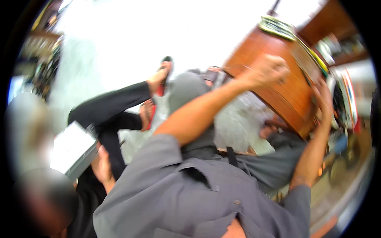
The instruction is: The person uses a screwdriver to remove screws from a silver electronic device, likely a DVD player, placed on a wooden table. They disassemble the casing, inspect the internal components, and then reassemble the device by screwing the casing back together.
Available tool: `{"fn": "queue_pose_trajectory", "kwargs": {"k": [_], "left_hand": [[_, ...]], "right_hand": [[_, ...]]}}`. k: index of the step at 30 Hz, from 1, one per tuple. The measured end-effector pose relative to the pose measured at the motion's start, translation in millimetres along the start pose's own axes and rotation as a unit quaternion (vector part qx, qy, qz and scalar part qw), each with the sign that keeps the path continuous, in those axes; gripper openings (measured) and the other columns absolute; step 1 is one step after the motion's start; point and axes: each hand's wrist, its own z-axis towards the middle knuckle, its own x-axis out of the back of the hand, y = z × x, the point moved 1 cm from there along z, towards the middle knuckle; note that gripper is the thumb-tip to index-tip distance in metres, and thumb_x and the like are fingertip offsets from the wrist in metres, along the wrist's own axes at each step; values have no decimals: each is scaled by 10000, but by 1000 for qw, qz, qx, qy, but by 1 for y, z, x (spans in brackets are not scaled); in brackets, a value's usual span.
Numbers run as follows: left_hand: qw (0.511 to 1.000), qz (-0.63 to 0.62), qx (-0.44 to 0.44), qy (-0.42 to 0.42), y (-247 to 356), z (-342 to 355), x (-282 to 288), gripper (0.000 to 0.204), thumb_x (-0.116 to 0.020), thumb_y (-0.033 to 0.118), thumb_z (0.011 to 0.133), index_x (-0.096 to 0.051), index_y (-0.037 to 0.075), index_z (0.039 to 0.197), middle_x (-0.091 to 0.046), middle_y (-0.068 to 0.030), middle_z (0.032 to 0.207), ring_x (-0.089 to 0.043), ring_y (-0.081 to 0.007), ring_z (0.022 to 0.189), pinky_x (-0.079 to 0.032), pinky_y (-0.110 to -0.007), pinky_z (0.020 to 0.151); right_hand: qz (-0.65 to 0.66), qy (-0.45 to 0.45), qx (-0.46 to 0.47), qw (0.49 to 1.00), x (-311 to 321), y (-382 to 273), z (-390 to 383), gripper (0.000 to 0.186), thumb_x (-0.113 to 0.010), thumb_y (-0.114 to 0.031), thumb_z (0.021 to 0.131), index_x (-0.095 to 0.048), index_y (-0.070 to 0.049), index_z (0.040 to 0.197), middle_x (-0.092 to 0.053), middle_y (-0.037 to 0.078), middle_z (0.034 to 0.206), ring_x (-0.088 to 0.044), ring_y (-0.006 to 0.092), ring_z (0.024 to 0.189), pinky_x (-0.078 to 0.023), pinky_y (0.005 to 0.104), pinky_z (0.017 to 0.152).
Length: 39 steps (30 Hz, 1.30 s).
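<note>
A brown wooden cabinet-like piece (278, 91) stands at an angle in front of me on the right. Over its top is my left hand (272, 70), closed in a fist; motion blur hides whatever may be in the fingers. My right hand (324, 97) lies along the right edge of the wooden piece, its fingers stretched out and partly blurred. A flat green and dark patterned item (278, 27) rests at the far end of the wood.
At my left sits another person in black trousers (107, 103), with a hand (103, 164) by a pale box-like object (73, 148). Their sandaled feet (160, 77) rest on the pale floor (131, 35). Cluttered shelves (47, 51) line the far left; assorted goods crowd the right.
</note>
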Motion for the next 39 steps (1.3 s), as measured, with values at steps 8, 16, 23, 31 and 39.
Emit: {"fn": "queue_pose_trajectory", "kwargs": {"k": [8, 16, 23, 31, 39], "left_hand": [[995, -71, -14, 67, 4, -15, 19, 220, -595, 111, 930, -700, -65, 852, -746, -123, 743, -724, -169, 653, -583, -316, 627], [975, -165, -22, 150, 8, -47, 49, 201, -604, 105, 946, -668, -51, 836, -730, -123, 733, -697, -156, 635, -569, -298, 588], [963, -208, 23, 172, 6, -91, 61, 209, -593, 124, 969, -664, -46, 871, -735, -133, 769, -703, -168, 654, -583, -300, 586], [950, -249, 29, 184, -6, -102, 51, 228, -590, 135, 970, -652, -56, 863, -727, -152, 759, -712, -189, 635, -593, -307, 557], [946, -264, 22, 185, -14, -92, 35, 214, -568, 104, 944, -649, -52, 822, -724, -157, 719, -695, -189, 557, -581, -302, 497]], "right_hand": [[7, 19, 1, 1000, -9, 14, 9, 491, -660, -255, 955, -545, -80, 1399, -680, 173, 1021, -639, 259, 636, -510, 368, 514], [10, 55, -44, 997, -13, 2, 1, 606, -703, -389, 968, -541, -21, 1420, -691, 161, 1008, -599, 219, 653, -475, 343, 539], [-14, 66, -53, 996, -9, 9, -1, 752, -601, -541, 1001, -521, 78, 1419, -610, 269, 1389, -573, 391, 1310, -432, 408, 1088], [84, 226, -94, 966, 15, -98, -37, 554, -594, -498, 1008, -679, -32, 1296, -737, 182, 1203, -692, 324, 1139, -509, 398, 981], [149, 250, 7, 957, -7, -103, -57, 381, -599, -293, 1066, -685, 24, 1258, -736, 148, 1185, -702, 241, 1070, -528, 341, 941]]}}
